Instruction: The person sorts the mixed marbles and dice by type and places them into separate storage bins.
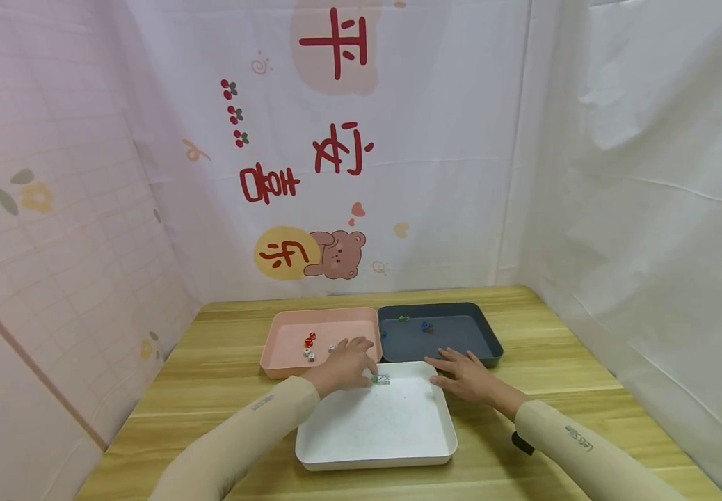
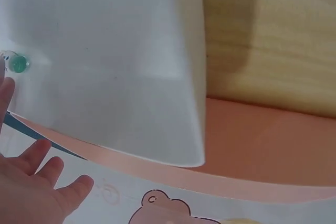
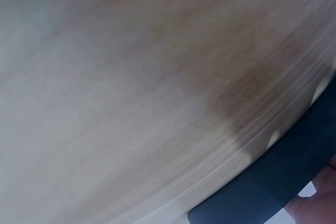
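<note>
My left hand (image 1: 347, 363) reaches over the far left part of a white tray (image 1: 386, 428), fingers loosely spread. Close to its thumb lie white dice (image 1: 383, 380) and a small green piece (image 1: 374, 380), which looks round and clear in the left wrist view. Whether the thumb touches them I cannot tell. Fingers straight and apart, my right hand (image 1: 470, 379) is at the tray's far right corner, beside the dark blue tray (image 1: 455, 341). The right wrist view catches only a bit of that hand beyond a dark edge.
Behind the white tray stands a pink tray (image 1: 351, 327) with red dice (image 1: 309, 340) and white dice (image 1: 311, 357). The dark blue tray beside it holds a green piece (image 1: 403, 318) and blue pieces (image 1: 426, 326). A wooden table (image 1: 223, 369) carries all three; printed curtains (image 1: 436, 174) surround it.
</note>
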### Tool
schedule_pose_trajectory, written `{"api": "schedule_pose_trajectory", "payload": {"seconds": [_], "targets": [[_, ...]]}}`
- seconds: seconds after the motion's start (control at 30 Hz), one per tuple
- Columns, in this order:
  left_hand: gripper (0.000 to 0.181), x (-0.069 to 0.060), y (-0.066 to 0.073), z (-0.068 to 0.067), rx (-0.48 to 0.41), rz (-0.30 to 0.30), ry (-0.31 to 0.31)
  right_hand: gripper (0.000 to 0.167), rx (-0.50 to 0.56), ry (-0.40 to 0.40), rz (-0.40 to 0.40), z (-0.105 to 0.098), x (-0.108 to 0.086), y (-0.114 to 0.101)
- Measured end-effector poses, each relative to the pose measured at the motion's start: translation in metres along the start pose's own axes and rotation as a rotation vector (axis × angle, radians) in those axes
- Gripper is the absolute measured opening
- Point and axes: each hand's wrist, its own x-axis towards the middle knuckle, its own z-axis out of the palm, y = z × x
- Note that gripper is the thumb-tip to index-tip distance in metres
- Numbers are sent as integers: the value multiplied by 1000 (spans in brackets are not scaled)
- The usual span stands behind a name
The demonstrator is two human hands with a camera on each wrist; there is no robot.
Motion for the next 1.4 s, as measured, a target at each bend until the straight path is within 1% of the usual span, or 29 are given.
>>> {"api": "schedule_pose_trajectory", "payload": {"seconds": [0.1, 0.2, 0.37, 0.53, 0.63, 0.73, 0.83, 1.0, 1.27, 1.4], "targets": [[14, 3, 1, 2, 36, 18, -15, 56, 10, -3, 3, 0, 0, 1], [11, 4, 2, 2, 60, 34, -12, 56, 15, -5, 6, 0, 0, 1], [9, 5, 5, -1, 81, 36, -10, 56, 12, -2, 7, -1, 0, 3], [5, 4, 8, -2, 137, 49, -25, 56, 9, 0, 5, 0, 1, 3], [5, 3, 7, -2, 160, 52, -36, 55, 13, 4, -3, 0, 1, 3], [5, 3, 6, -1, 164, 56, -36, 54, 13, 8, -12, 0, 0, 2], [5, 4, 4, -3, 129, 49, -27, 55, 13, 6, -12, -1, 0, 2], [4, 9, 3, -12, 46, 24, -3, 57, 9, -2, 2, -2, 0, 2], [2, 24, 7, -25, -24, -15, 42, 56, -4, 0, 6, -1, 0, 2], [6, 32, 11, -32, -56, -22, 78, 57, -12, -5, 12, 0, 0, 2]]}}
